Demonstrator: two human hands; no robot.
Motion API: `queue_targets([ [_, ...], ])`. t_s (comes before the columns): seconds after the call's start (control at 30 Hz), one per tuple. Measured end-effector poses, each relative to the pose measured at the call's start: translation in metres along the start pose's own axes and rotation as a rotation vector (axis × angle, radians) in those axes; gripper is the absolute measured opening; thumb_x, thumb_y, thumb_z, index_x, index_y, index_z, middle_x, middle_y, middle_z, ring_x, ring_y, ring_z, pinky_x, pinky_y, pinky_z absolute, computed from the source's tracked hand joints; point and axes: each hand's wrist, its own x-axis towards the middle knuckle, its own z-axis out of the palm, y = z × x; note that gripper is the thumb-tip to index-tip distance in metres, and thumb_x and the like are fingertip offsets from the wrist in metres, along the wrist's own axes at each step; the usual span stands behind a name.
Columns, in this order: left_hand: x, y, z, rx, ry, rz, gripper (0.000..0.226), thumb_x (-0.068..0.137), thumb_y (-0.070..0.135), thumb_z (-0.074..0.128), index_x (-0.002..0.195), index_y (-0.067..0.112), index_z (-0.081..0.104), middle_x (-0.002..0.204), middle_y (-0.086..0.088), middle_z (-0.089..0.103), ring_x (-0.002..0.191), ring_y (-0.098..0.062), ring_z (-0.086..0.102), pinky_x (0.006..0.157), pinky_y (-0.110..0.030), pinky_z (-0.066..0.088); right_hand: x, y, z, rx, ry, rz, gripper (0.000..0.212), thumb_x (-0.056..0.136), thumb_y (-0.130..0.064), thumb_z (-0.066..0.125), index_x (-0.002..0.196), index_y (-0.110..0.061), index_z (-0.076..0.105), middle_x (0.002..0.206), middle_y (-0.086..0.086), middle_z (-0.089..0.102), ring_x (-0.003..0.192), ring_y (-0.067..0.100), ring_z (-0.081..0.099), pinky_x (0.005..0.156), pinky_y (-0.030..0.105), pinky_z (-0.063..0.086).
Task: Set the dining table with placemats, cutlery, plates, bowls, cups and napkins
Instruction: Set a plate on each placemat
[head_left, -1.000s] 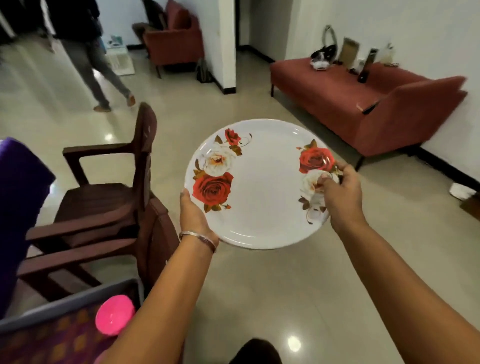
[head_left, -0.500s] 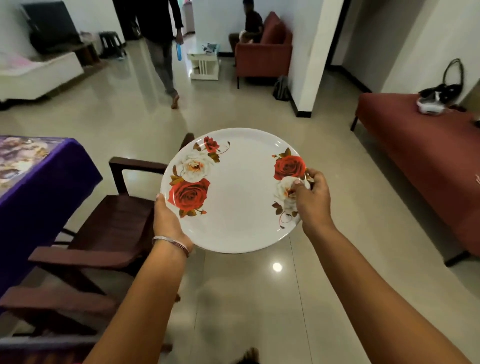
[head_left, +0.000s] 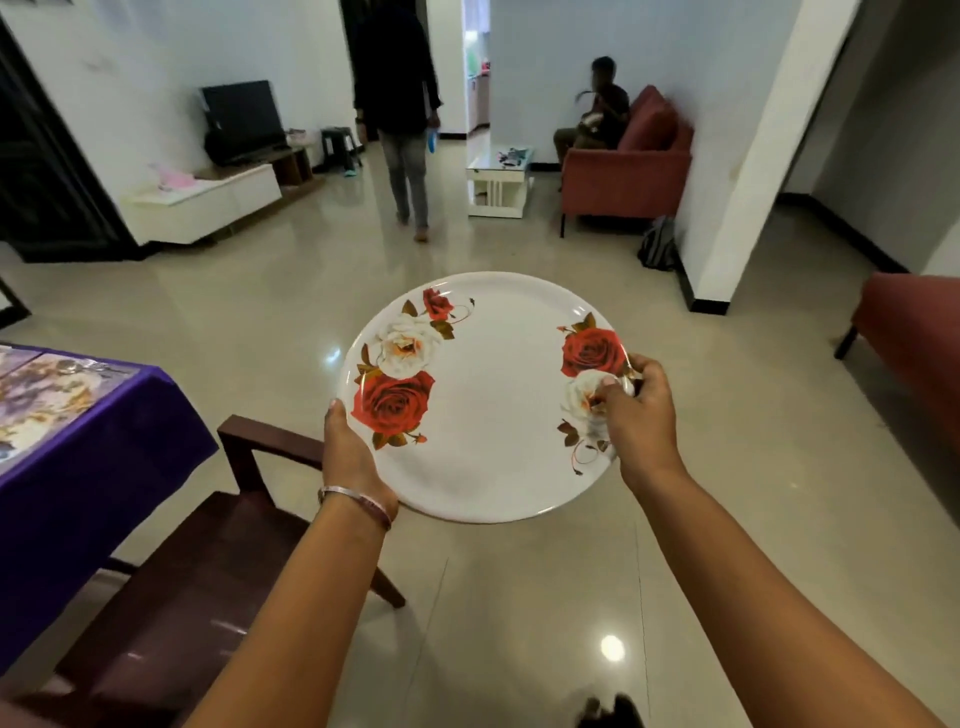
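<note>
A large white plate (head_left: 493, 410) printed with red and white roses is held level in front of me, above the tiled floor. My left hand (head_left: 353, 457) grips its near left rim, thumb on top and fingers hidden underneath. My right hand (head_left: 639, 415) pinches the right rim over a white rose. The dining table (head_left: 104, 447), draped in a purple cloth, shows at the left edge with a patterned placemat (head_left: 41, 400) and some metal cutlery (head_left: 91, 368) on it.
A dark wooden armchair (head_left: 208, 561) stands between me and the table. A person (head_left: 402, 119) walks away across the floor ahead. Another person sits in a red armchair (head_left: 628, 171) by a white pillar (head_left: 748, 171). A red sofa (head_left: 919, 332) lies at right.
My view has swung left. The sofa slid to the right edge, the purple table came in at left, and the walking person moved toward centre. Both hands keep the same hold on the plate.
</note>
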Motion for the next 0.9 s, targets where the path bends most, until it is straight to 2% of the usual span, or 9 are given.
queue_targets([
  [0.07,0.036,-0.002,0.025,-0.054,0.080,0.022,0.045,0.094,0.058,0.034,0.115,0.033,0.064,0.108,-0.005,0.069,0.098,-0.029,0.064,0.078,-0.041,0.053,0.056,0.004,0.020,-0.016,-0.065,0.002,0.024,0.093,-0.007,0.050,0.112,-0.022,0.051,0.105,0.001,0.064,0.098,0.019,0.062,0.081,0.029,0.049],
  [0.17,0.082,0.012,0.063,-0.129,0.139,0.103,0.040,0.095,0.055,0.035,0.107,0.032,0.065,0.108,-0.005,0.069,0.097,-0.028,0.064,0.078,-0.039,0.053,0.143,-0.001,0.068,-0.020,-0.184,-0.023,0.024,0.093,-0.008,0.050,0.109,-0.025,0.051,0.107,0.003,0.064,0.099,0.022,0.063,0.086,0.035,0.052],
  [0.27,0.126,0.026,0.072,-0.243,0.251,0.126,0.041,0.094,0.056,0.036,0.110,0.031,0.065,0.114,-0.007,0.068,0.104,-0.031,0.063,0.092,-0.047,0.050,0.198,0.007,0.128,-0.060,-0.339,-0.022,0.025,0.092,-0.006,0.051,0.110,-0.023,0.051,0.105,0.002,0.063,0.099,0.024,0.063,0.086,0.035,0.052],
  [0.33,0.155,0.040,0.063,-0.291,0.338,0.161,0.044,0.092,0.060,0.039,0.113,0.031,0.065,0.114,-0.009,0.068,0.104,-0.033,0.064,0.095,-0.052,0.048,0.223,0.015,0.174,-0.056,-0.460,-0.004,0.025,0.091,-0.006,0.052,0.110,-0.022,0.051,0.105,0.003,0.064,0.100,0.026,0.063,0.088,0.039,0.053],
  [0.4,0.184,0.055,0.055,-0.362,0.424,0.192,0.045,0.090,0.062,0.041,0.113,0.032,0.066,0.111,-0.010,0.070,0.101,-0.034,0.066,0.090,-0.054,0.050,0.246,0.022,0.223,-0.062,-0.561,-0.009,0.026,0.091,-0.006,0.053,0.112,-0.022,0.052,0.108,0.005,0.064,0.101,0.024,0.062,0.090,0.039,0.052],
  [0.5,0.229,0.080,0.046,-0.435,0.514,0.242,0.043,0.092,0.059,0.041,0.112,0.030,0.065,0.110,-0.010,0.069,0.100,-0.033,0.065,0.084,-0.048,0.053,0.274,0.027,0.298,-0.047,-0.674,-0.045,0.027,0.091,-0.006,0.052,0.112,-0.023,0.051,0.107,0.001,0.062,0.098,0.019,0.061,0.084,0.029,0.049],
  [0.63,0.299,0.124,0.030,-0.532,0.548,0.290,0.048,0.090,0.061,0.040,0.116,0.029,0.064,0.111,-0.012,0.069,0.100,-0.033,0.065,0.075,-0.044,0.054,0.307,0.032,0.403,-0.053,-0.818,-0.046,0.026,0.094,-0.006,0.049,0.115,-0.021,0.050,0.108,0.000,0.059,0.097,0.016,0.057,0.075,0.021,0.044],
  [0.8,0.372,0.183,0.023,-0.596,0.604,0.385,0.045,0.091,0.058,0.039,0.112,0.027,0.065,0.104,-0.013,0.070,0.094,-0.032,0.066,0.073,-0.042,0.055,0.349,0.032,0.517,-0.075,-0.947,-0.029,0.025,0.095,-0.011,0.051,0.118,-0.019,0.049,0.110,0.001,0.060,0.101,0.019,0.059,0.084,0.030,0.047],
  [0.9,0.403,0.212,0.008,-0.566,0.694,0.413,0.044,0.087,0.055,0.047,0.115,0.025,0.066,0.106,-0.015,0.071,0.098,-0.034,0.066,0.084,-0.053,0.053,0.362,0.049,0.575,-0.066,-1.004,0.042,0.020,0.096,-0.014,0.050,0.114,-0.022,0.046,0.113,0.005,0.060,0.103,0.023,0.060,0.092,0.039,0.050],
])
